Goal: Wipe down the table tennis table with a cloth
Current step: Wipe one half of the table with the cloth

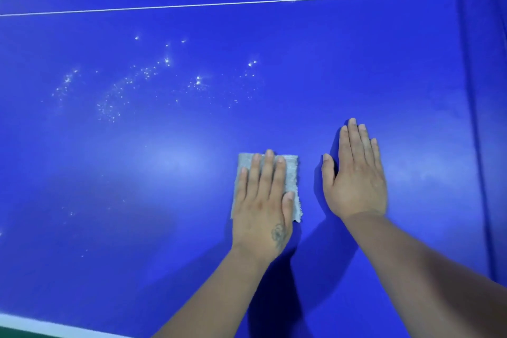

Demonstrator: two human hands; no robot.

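Left hand — flat on cloth

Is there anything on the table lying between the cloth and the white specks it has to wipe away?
Nothing visible. The left hand presses the cloth flat; only bare blue table lies between it and the white specks further up and left. The right hand rests off to the side.

Both hands flat — left hand, right hand.
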